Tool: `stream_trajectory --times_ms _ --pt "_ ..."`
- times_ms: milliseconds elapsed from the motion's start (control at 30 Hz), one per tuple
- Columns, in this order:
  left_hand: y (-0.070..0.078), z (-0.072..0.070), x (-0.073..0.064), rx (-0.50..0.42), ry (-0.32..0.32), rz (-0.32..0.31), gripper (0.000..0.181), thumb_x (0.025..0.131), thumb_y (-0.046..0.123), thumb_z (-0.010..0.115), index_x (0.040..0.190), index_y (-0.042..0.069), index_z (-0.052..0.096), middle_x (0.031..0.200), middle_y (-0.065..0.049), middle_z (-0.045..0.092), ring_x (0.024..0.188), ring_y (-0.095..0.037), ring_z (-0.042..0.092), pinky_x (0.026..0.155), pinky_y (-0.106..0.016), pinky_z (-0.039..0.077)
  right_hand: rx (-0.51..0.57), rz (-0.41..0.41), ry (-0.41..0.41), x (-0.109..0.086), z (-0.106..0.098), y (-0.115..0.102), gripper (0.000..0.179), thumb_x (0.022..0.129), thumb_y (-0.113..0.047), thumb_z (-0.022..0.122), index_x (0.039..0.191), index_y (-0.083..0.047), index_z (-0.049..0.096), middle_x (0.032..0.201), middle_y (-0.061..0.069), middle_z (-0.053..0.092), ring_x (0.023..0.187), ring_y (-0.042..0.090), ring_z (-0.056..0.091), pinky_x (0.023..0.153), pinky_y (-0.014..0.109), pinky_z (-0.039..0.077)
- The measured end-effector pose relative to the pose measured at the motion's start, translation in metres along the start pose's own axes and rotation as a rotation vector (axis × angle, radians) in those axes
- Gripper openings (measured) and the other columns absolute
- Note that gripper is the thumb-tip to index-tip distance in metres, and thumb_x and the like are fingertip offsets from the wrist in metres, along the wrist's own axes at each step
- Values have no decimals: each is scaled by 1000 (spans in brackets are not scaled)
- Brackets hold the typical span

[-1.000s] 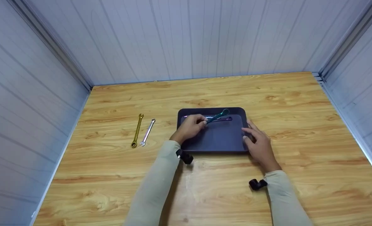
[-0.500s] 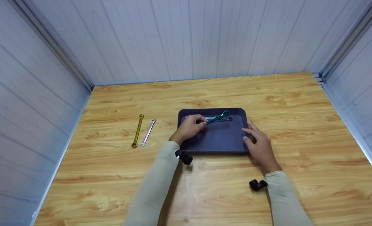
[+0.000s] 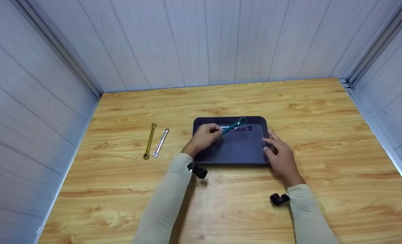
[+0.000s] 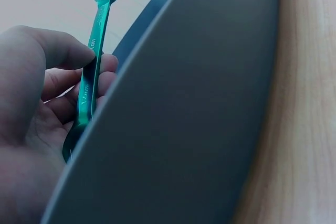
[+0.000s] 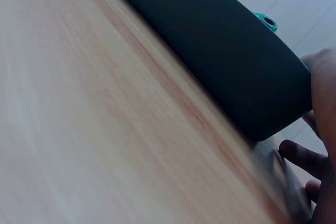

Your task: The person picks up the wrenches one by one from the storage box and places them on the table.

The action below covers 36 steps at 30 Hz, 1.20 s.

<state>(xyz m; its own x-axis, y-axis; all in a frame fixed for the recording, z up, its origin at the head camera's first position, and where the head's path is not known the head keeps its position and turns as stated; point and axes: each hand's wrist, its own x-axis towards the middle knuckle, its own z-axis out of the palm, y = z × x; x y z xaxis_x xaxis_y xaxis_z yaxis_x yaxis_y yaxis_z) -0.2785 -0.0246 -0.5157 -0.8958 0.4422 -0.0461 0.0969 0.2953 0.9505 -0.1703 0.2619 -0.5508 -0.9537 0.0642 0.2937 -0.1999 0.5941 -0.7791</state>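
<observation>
Green wrench (image 4: 90, 80), tilted, pinched between the left hand's (image 3: 206, 136) thumb and fingers, dark tray (image 3: 235, 149) beneath.
Right hand (image 3: 281, 156) at the tray's right rim, gripping or merely touching, we cannot tell; the wrench's lettering (image 4: 85, 94) we find only in the left wrist view.

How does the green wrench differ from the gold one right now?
The green wrench is pinched in the left hand over the tray; the gold wrench lies unheld on the table. The green wrench's ring end points away from the person, the gold wrench's toward them. Both have a shiny finish and a ring end.
</observation>
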Motion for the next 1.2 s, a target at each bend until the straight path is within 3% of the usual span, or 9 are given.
stream_trajectory --times_ms 333,767,933,1200 --pt "2 0 -5 -27 -7 9 10 100 8 60 101 5 69 86 -6 65 77 -15 58 68 -29 49 -8 -4 -1 0 -1 -1 32 95 -6 65 127 -5 68 155 7 42 141 28 39 113 59 23" --pt "4 0 -8 -185 13 -41 12 100 3 59 104 0 69 93 -16 68 80 -21 61 71 -33 51 -3 6 -4 0 0 1 32 95 -9 66 128 -6 68 156 2 41 142 29 38 113 58 25" --pt "5 -1 -10 -263 17 -64 15 101 3 57 109 -2 69 99 -17 69 93 -33 65 80 -38 54 0 0 1 0 0 1 32 95 -8 65 127 -6 68 155 2 42 141 28 39 114 58 22" --pt "6 0 -9 -337 86 -107 14 99 2 60 107 -2 71 99 -20 71 100 -40 66 86 -42 54 8 -37 17 0 0 0 32 95 -5 65 126 -2 68 154 4 43 140 28 42 115 61 17"
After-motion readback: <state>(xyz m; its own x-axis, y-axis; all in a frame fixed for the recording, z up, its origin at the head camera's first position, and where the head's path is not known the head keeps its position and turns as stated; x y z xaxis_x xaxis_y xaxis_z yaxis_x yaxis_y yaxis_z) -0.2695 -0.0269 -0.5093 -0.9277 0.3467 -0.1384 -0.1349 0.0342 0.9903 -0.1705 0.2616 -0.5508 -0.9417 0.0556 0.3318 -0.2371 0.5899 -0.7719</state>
